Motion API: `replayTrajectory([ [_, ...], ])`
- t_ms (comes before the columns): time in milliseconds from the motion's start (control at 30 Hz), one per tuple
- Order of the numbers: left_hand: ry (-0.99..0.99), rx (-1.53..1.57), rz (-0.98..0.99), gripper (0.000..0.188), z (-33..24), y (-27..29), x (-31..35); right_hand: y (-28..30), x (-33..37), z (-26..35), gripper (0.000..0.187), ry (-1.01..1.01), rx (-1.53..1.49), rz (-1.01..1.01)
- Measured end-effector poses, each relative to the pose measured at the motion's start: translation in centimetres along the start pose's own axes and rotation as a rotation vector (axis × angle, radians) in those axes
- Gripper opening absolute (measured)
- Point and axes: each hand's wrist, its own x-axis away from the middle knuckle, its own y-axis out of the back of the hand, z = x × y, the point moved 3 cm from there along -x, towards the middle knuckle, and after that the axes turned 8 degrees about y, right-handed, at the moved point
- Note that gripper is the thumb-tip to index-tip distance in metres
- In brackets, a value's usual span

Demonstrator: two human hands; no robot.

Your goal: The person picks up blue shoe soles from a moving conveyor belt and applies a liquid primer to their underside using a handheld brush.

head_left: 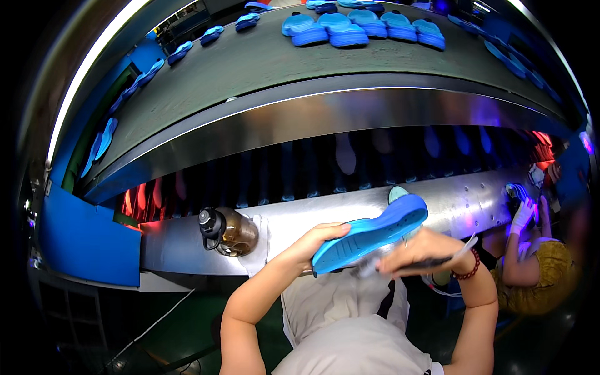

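A blue sole (375, 230) lies between the hands (307, 245), left gripping, right perhaps touching.

Free room: steel ledge (295, 214), between your bottle (240, 232) and the raised blue sole (369, 236); second stretch, right of the sole, to a co-worker's gloved hand (521, 219). Obstacles: bottle, your left; sole, before you; conveyor's metal side (337, 106), beyond.

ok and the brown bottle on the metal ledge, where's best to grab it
Probably the black loop, from the left: it juts from the cap on that side, while the white cloth lies right of the bottle.
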Motion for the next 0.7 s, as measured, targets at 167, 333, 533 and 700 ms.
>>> replayTrajectory([
  [167, -0.066, -0.153, -0.113, 0.051, 0.1, 1.1, -0.4, -0.2, 1.6, -2.8, 0.023, -0.126, 0.134, 0.119],
  [333, -0.207, 0.062, -0.052, 0.055, 0.1, 2.1, -1.4, 0.6, 0.9, -2.1, 0.014, -0.317, -0.233, -0.223],
  [533, -0.412, -0.136, -0.182, 0.041, 0.5, 0.4, -2.8, -2.1, -2.7, -4.7, 0.022, -0.509, -0.449, -0.691],
  [700, -0.447, -0.108, -0.209, 0.042, 0.9, 1.7, -3.4, -2.3, -3.3, -5.9, 0.026, -0.553, -0.443, -0.815],
])
